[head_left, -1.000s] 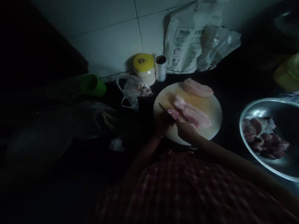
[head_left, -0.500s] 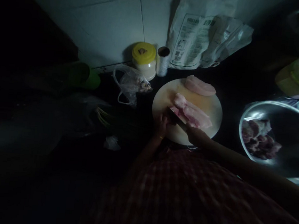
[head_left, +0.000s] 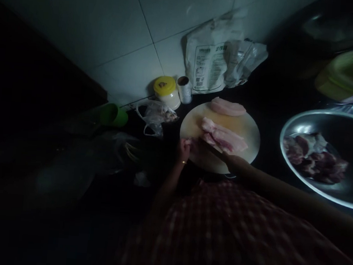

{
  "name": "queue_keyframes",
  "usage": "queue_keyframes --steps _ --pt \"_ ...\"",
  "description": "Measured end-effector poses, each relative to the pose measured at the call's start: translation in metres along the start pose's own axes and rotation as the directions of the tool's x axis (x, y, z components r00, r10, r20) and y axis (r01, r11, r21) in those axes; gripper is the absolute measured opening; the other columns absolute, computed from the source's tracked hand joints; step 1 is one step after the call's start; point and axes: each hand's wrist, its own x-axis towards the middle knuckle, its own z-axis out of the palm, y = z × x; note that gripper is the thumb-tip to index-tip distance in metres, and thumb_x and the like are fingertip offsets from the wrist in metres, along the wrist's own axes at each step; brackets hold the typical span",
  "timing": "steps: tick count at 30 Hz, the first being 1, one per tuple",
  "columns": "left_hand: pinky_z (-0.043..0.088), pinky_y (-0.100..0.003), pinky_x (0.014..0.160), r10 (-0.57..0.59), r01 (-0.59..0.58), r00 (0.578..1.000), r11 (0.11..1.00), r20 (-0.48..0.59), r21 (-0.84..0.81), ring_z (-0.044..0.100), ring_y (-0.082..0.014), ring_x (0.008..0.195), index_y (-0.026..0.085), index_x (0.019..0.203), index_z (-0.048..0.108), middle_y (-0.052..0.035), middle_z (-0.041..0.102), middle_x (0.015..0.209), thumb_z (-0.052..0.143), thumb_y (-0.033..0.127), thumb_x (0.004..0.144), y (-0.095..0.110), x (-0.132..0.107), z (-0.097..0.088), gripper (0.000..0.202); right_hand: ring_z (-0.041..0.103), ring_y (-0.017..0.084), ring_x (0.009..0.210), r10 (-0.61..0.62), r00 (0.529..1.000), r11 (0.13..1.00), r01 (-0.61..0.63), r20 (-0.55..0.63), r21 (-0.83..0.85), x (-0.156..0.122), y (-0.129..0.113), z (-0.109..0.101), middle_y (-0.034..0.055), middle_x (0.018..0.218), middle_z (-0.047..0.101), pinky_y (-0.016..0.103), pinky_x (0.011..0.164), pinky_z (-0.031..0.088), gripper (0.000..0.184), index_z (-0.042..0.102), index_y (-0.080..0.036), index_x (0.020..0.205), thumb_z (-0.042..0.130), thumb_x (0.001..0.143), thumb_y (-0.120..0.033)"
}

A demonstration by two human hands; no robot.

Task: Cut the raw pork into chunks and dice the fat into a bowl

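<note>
Checked garment (head_left: 219, 210), red and pale: nearest item, close below the board's near edge; loose cloth could brush the work if the wearer leans in.

Left hand (head_left: 185, 148), a gold-coloured band at the wrist: fingers curled at the left near edge of the board; whether they grip a scrap of meat is too dark to tell. Hazard: fingertips lie near the blade's left end, and poor light could hide a misplaced stroke.

Right hand (head_left: 231, 161): closed round the handle of one knife (head_left: 211, 148). Blade dark, slanting far-left, along the near side of the meat; a wet grip could let it twist.

Cutting board (head_left: 192, 123), round, pale: on the dark counter (head_left: 271, 124). Could slide, if its underside is wet, under a one-sided push.

Strip of raw fatty meat (head_left: 227, 137): mid-board, just beyond the knife. Likely slippery; unpinned, it could skid and spoil the cut.

Metal bowl (head_left: 295, 186), meat chunks (head_left: 316, 159) in its left part: right of the board, apart from it; the right forearm passes near its rim and could knock it.

Second pale slab (head_left: 228, 107): far edge of board; a shove from the strip could push it off.
</note>
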Motion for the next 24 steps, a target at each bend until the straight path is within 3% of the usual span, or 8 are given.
queue_keyframes --steps 4,6,9,13,15,17,20,24 --pt "0.04 -0.026 0.089 0.198 -0.207 0.976 0.972 0.092 0.107 0.05 -0.0162 0.097 0.013 0.106 0.05 -0.0095 0.054 0.1 0.044 0.02 0.082 0.023 0.016 -0.006 0.026 0.036 -0.008 0.058 0.044 0.997 0.996 -0.049 0.066 0.079 -0.047 0.041 0.006 0.0047 0.08 0.052 0.002 0.059 0.023 0.046 0.04 -0.009 0.114 0.034 0.081 -0.04" --pt "0.038 -0.031 0.094 0.304 -0.344 0.929 0.919 0.211 0.192 0.046 -0.0213 0.106 0.013 0.122 0.045 -0.0116 0.05 0.109 0.058 0.03 0.074 0.042 0.019 -0.005 0.053 0.033 -0.008 0.055 0.104 0.994 0.984 -0.109 0.036 0.14 -0.063 0.049 0.006 0.0055 0.08 0.053 0.003 0.058 0.021 0.047 0.041 -0.008 0.112 0.03 0.082 -0.042" --pt "0.038 -0.041 0.093 0.283 -0.437 0.861 0.837 0.421 0.331 0.045 -0.0292 0.109 0.022 0.136 0.036 -0.013 0.04 0.125 0.068 0.036 0.065 0.068 0.017 0.004 0.078 0.029 -0.008 0.053 0.188 0.981 0.952 -0.169 -0.054 0.255 -0.078 0.055 0.008 0.0061 0.08 0.053 0.004 0.057 0.019 0.047 0.041 -0.008 0.11 0.025 0.083 -0.042" --pt "0.041 -0.043 0.088 0.3 -0.512 0.838 0.722 0.456 0.466 0.049 -0.0295 0.103 0.026 0.117 0.053 -0.0105 0.043 0.121 0.061 0.025 0.07 0.089 0.016 0.019 0.048 0.022 -0.008 0.05 0.316 0.944 0.893 -0.262 -0.093 0.366 -0.091 0.071 0.013 0.0041 0.08 0.052 0.006 0.055 0.012 0.04 0.042 -0.01 0.104 0.025 0.082 -0.039" --pt "0.043 -0.042 0.085 0.298 -0.491 0.85 0.746 0.434 0.45 0.052 -0.0275 0.099 0.023 0.107 0.058 -0.0102 0.05 0.11 0.057 0.027 0.073 0.09 0.022 0.021 0.034 0.018 -0.008 0.049 0.383 0.916 0.86 -0.305 -0.123 0.41 -0.099 0.08 0.014 0.0041 0.079 0.052 0.007 0.055 0.011 0.04 0.042 -0.009 0.104 0.026 0.082 -0.039" --pt "0.046 -0.039 0.079 0.207 -0.379 0.873 0.858 0.442 0.347 0.056 -0.024 0.09 0.022 0.099 0.058 -0.0081 0.055 0.099 0.056 0.031 0.075 0.086 0.031 0.017 0.026 0.018 -0.008 0.05 0.444 0.883 0.821 -0.333 -0.152 0.464 -0.108 0.089 0.013 0.0048 0.078 0.052 0.007 0.055 0.011 0.041 0.043 -0.008 0.102 0.027 0.081 -0.039" --pt "0.049 -0.03 0.071 -0.03 0.023 0.858 1.0 0.512 0.022 0.059 -0.0143 0.073 0.021 0.103 0.052 -0.0029 0.06 0.09 0.057 0.024 0.072 0.075 0.047 0.005 0.031 0.024 -0.008 0.053 0.512 0.84 0.75 -0.334 -0.181 0.572 -0.124 0.102 0.011 0.0055 0.083 0.053 0.005 0.056 0.014 0.043 0.044 -0.009 0.101 0.027 0.08 -0.042" --pt "0.05 -0.028 0.07 -0.192 0.446 0.782 0.837 0.593 -0.317 0.061 -0.0115 0.072 0.018 0.104 0.048 -0.0039 0.061 0.092 0.049 0.024 0.074 0.071 0.052 -0.006 0.031 0.035 -0.007 0.059 0.601 0.775 0.647 -0.329 -0.194 0.688 -0.146 0.122 0.006 0.0051 0.089 0.054 0.002 0.058 0.02 0.044 0.045 -0.012 0.104 0.029 0.08 -0.044"
